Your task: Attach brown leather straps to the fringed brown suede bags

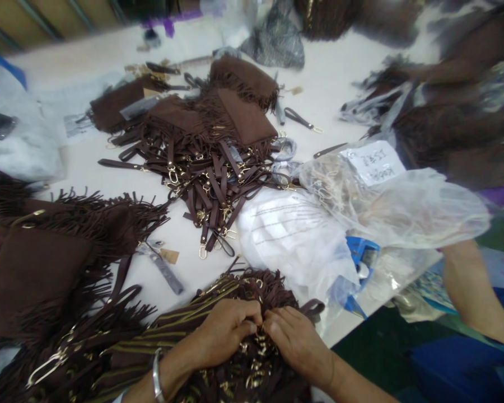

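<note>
My left hand (224,330) and my right hand (292,338) meet at the bottom centre, both with fingers pinched together on the gold hardware of a brown fringed bag (239,291) lying at the table's near edge. What the fingertips pinch is small and partly hidden. A metal bangle (157,375) circles my left wrist. A striped lining of the bag shows to the left of my left hand.
A heap of brown straps with gold clasps (205,179) lies mid-table, with brown fringed pouches (243,112) behind it. More fringed bags (37,263) lie at left. Clear plastic bags (395,207) and a white bag (294,235) sit at right. Another person's forearm (474,291) is at far right.
</note>
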Tool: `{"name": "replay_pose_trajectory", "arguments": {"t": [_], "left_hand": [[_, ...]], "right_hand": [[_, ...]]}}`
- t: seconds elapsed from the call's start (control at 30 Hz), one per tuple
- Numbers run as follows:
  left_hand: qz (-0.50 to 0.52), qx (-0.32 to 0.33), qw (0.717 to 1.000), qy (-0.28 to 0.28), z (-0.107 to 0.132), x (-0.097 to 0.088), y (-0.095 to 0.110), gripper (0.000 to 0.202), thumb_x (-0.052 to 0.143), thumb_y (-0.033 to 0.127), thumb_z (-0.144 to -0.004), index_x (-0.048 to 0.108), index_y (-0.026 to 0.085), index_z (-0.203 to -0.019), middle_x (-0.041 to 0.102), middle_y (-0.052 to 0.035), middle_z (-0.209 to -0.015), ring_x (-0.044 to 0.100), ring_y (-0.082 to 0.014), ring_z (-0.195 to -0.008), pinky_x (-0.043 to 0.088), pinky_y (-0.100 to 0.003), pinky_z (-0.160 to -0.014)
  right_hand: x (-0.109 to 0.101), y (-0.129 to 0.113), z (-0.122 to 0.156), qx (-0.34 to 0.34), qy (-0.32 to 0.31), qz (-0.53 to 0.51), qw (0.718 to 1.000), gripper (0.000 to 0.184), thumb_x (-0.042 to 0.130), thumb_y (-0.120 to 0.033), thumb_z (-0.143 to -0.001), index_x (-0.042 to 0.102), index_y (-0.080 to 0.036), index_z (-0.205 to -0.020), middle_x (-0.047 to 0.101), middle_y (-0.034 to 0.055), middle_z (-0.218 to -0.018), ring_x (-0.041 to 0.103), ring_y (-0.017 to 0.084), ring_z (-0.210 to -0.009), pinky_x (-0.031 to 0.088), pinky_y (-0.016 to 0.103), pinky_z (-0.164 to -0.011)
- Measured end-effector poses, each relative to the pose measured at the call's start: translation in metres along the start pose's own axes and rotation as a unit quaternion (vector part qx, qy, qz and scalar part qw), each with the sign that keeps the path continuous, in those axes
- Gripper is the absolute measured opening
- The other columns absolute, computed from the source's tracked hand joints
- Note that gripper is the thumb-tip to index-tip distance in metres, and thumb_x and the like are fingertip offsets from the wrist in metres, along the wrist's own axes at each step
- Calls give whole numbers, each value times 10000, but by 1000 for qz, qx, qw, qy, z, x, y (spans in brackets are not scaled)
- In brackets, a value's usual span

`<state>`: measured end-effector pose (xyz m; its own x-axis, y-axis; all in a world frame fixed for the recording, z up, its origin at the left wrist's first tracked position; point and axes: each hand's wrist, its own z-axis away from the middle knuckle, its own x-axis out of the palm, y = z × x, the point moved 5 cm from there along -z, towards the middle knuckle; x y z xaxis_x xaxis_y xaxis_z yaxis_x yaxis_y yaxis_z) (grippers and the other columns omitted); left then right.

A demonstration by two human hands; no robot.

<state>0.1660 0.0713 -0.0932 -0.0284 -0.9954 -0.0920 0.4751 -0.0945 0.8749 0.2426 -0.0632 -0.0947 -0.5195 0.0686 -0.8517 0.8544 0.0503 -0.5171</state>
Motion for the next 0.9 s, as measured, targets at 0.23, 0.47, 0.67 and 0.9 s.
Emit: {"name": "replay_pose_trajectory", "arguments": {"t": [0.23,0.47,0.67,0.9], "left_hand": [[53,-30,998,-14,-1,3,-8,77,573,121,-804,612,187,-794,619,51,-756,542,-140,-759,339,-249,-707],[77,-50,996,-17,-1,2,-5,59,582,134,-805,603,188,-821,576,54,-732,508,-128,-712,334,-245,-660],[-109,-83,990,20,4,1,-7,58,572,272,-896,571,215,-908,642,23,-785,575,-172,-738,324,-286,-659],[-169,-153,973,41,2,4,-22,41,540,202,-887,544,230,-917,667,6,-735,628,-206,-713,323,-295,-626]], "right_hand": [[-6,5,-3,-68,50,-33,996,198,381,-106,-981,557,-155,-904,687,111,-997,599,188,-872,462,332,-745],[2,15,-4,-33,-6,2,999,233,362,-120,-990,520,-179,-830,627,47,-802,536,169,-710,396,329,-643],[-8,9,21,-8,-103,39,994,114,447,-130,-951,528,-184,-891,604,27,-798,540,193,-681,354,342,-598],[-33,23,-3,97,-79,-137,983,167,405,-306,-1011,544,-227,-963,647,27,-882,597,180,-808,435,316,-728]]}}
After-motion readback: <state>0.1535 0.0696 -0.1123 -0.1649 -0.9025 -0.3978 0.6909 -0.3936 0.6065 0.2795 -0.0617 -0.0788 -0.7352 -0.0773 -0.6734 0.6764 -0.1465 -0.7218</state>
